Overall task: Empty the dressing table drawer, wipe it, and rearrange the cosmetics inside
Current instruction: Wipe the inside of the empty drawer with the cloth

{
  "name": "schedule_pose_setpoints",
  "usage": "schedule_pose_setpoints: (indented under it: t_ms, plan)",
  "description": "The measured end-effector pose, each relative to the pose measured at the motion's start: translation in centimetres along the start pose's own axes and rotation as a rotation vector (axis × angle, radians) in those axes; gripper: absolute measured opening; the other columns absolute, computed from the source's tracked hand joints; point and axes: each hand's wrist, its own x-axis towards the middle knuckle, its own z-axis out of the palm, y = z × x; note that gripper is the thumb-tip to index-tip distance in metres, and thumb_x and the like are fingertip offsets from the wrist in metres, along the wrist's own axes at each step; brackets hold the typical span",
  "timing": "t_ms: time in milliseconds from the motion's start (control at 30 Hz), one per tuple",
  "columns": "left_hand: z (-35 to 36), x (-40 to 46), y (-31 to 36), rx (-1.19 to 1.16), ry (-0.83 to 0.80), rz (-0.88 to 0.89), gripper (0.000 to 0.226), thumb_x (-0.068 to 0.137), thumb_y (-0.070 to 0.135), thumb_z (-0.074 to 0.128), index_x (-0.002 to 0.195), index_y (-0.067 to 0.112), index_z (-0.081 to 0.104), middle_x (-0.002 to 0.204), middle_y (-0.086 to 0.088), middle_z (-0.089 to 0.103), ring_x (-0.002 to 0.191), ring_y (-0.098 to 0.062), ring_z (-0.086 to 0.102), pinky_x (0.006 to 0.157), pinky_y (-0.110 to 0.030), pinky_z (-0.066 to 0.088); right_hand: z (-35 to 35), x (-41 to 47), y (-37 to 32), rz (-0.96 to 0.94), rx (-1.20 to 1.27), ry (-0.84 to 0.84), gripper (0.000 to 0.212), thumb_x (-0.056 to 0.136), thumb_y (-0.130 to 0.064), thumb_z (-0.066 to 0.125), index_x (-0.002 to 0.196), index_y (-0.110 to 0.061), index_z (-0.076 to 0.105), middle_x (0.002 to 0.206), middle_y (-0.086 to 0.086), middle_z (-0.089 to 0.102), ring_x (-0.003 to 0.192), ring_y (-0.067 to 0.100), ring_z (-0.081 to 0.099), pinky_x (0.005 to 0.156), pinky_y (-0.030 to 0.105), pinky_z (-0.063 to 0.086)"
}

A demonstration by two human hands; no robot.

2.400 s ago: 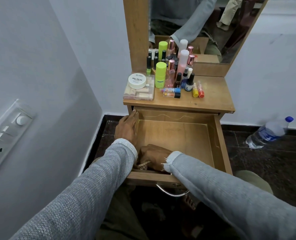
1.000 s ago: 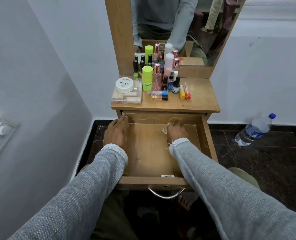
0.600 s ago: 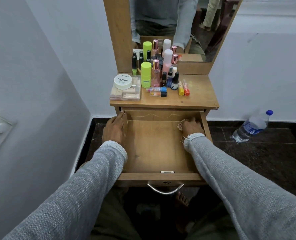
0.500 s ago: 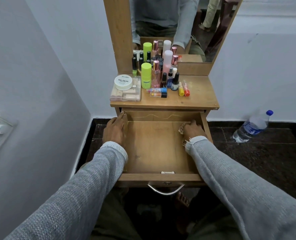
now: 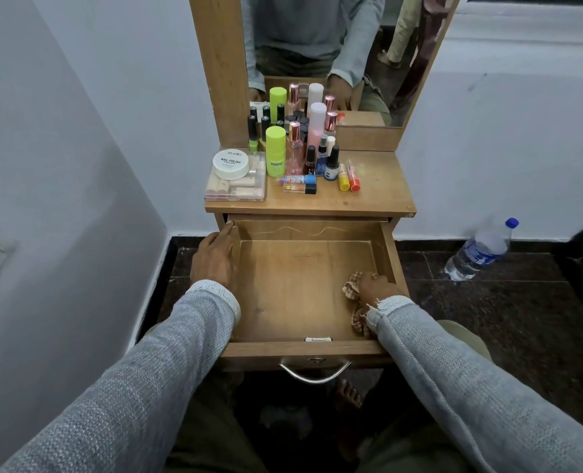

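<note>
The wooden drawer (image 5: pixel 293 295) is pulled out and holds nothing but my right hand and a cloth. My right hand (image 5: pixel 375 288) presses a checked beige cloth (image 5: pixel 353 290) on the drawer floor by the right wall, near the front. My left hand (image 5: pixel 213 259) grips the drawer's left wall. On the table top (image 5: pixel 378 189) stand the cosmetics: a white nail polish jar (image 5: pixel 231 163) on a clear box (image 5: pixel 235 187), a lime green bottle (image 5: pixel 275 150), a pink bottle (image 5: pixel 317 126), small dark nail polish bottles and several tubes lying flat.
A mirror (image 5: pixel 334 52) rises behind the cosmetics. White walls close in on the left and behind. A plastic water bottle (image 5: pixel 477 250) lies on the dark floor at the right. A metal handle (image 5: pixel 314 372) hangs on the drawer front.
My right hand has dragged the cloth from the back right corner toward the front along the right wall. My left hand has stayed on the left wall.
</note>
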Motion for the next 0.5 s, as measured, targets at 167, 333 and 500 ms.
schedule_pose_setpoints:
  t_ms: [167,333,500]
  plan:
    - [0.0,0.1,0.0,0.026,-0.002,0.010,0.053,0.092,-0.001,0.044,0.142,0.018,0.044,0.146,-0.003,0.046,0.129,-0.031,0.044,0.103,-0.044,0.042,-0.5,-0.7,-1.5,-0.008,0.174,-0.016,0.037,0.102,-0.014,0.040,0.135,0.000,0.044,0.139,0.018,0.048,0.127,0.032,0.049,0.102,0.036,0.040]
    - [0.6,0.3,-0.6,0.013,0.002,-0.026,0.056,0.093,0.002,0.045,0.144,0.022,0.040,0.143,-0.009,0.047,0.130,-0.031,0.044,0.104,-0.042,0.041,0.2,-1.0,-4.4,-0.031,0.431,-0.027,0.034,0.103,-0.024,0.034,0.127,-0.005,0.049,0.113,0.013,0.053,0.114,0.030,0.054,0.085,0.029,0.040]
    - [0.4,-0.1,-0.2,0.005,0.015,-0.020,0.055,0.093,-0.001,0.044,0.144,0.020,0.040,0.146,-0.007,0.044,0.132,-0.031,0.042,0.106,-0.042,0.039,1.1,-0.6,-4.7,-0.078,0.400,0.063,0.045,0.102,-0.040,0.031,0.132,-0.009,0.043,0.123,0.013,0.054,0.088,0.021,0.047,0.078,0.030,0.038]
